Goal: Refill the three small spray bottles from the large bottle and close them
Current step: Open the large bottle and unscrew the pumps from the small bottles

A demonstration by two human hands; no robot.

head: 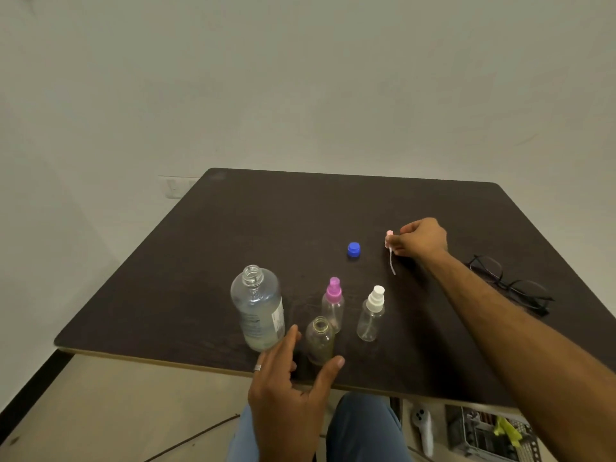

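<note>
The large clear bottle point(258, 308) stands uncapped near the table's front edge; its blue cap point(353, 250) lies farther back. Three small bottles stand to its right: one with a purple spray top point(333, 303), one with a white spray top point(371, 315), and an open one without a top point(320, 340) nearest me. My left hand point(290, 388) is open, fingers spread just in front of the open small bottle, not touching it. My right hand point(418, 238) reaches far back and pinches a pale pink spray top point(390, 243) whose thin tube hangs down to the table.
A pair of dark-rimmed glasses point(510, 283) lies on the dark table point(266, 221) to the right of my right forearm. Below the table's front edge are my knees, a white controller point(423, 428) and a crate of clutter point(493, 435).
</note>
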